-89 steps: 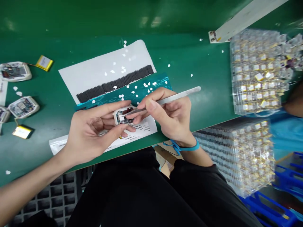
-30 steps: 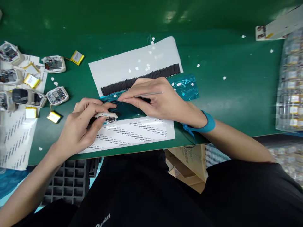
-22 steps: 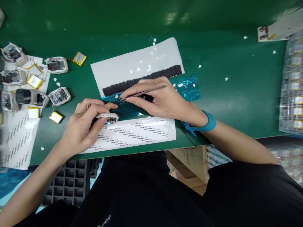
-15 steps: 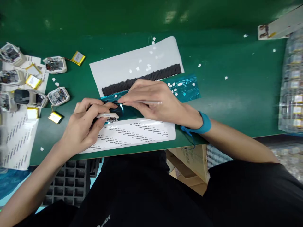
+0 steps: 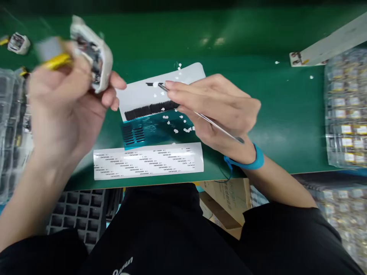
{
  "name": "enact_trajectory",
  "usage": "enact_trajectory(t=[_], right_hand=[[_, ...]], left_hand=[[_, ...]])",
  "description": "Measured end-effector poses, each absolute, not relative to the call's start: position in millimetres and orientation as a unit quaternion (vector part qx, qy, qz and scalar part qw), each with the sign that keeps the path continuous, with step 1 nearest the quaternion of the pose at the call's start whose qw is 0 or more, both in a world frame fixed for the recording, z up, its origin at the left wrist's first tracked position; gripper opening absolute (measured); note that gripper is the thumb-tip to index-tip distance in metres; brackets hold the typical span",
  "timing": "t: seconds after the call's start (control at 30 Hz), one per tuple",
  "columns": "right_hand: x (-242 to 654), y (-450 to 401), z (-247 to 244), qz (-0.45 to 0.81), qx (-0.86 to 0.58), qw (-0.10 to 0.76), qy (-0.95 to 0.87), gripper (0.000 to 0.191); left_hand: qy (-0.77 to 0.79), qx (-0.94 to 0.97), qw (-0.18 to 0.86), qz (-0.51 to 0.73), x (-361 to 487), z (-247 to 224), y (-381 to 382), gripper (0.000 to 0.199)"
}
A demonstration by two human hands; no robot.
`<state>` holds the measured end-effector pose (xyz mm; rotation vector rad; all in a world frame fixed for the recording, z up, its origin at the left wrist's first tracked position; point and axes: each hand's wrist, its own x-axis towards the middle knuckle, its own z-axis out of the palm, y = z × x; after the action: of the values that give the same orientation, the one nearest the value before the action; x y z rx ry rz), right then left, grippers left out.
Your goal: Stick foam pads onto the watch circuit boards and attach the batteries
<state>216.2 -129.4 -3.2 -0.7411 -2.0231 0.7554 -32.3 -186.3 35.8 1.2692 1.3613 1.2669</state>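
Observation:
My left hand (image 5: 69, 95) is raised at upper left, fingers closed round a white plastic device housing (image 5: 104, 63) with a circuit board exposed in its open side. A silver and yellow battery (image 5: 56, 55), smeared by motion, sits at the same hand beside the housing. My right hand (image 5: 215, 107) pinches slim metal tweezers (image 5: 219, 126) over a white sheet (image 5: 189, 74). At the tweezers' tip is a small black strip (image 5: 150, 84); whether it is gripped I cannot tell. Below lie a row of black strips (image 5: 150, 109) and a blue film (image 5: 155, 130) bearing more black strips.
A printed white backing sheet (image 5: 149, 162) lies along the table's front edge. Small white round stickers (image 5: 176, 131) are scattered about. Clear trays of batteries (image 5: 346, 114) stand at right, with another clear tray (image 5: 11, 133) at left. One more housing (image 5: 18, 43) lies far left.
My left hand has lifted the housing from the blue film, up and to the left. My right hand has moved up and right with the tweezers. The view has shifted.

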Motion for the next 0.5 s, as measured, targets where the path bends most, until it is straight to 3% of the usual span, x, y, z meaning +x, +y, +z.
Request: enact_trajectory(t=[0.13, 0.3, 0.4, 0.5], right_hand=[[220, -136, 6, 0.191, -0.273, 0.460, -0.823, 0.022], [225, -140, 3, 0.040, -0.187, 0.376, -0.907, 0.028], [223, -140, -2, -0.070, -0.130, 0.360, -0.921, 0.023], [218, -143, -3, -0.119, -0.114, 0.340, -0.926, 0.022]], left_hand=[[0.490, 0.356, 0.603, 0.519, -18, 19, -160, 0.013], [0.522, 0.338, 0.588, 0.517, -9, -2, -178, 0.020], [0.523, 0.283, 0.583, 0.553, -6, -4, -185, 0.017], [0.508, 0.262, 0.574, 0.586, -3, -6, -188, 0.027]])
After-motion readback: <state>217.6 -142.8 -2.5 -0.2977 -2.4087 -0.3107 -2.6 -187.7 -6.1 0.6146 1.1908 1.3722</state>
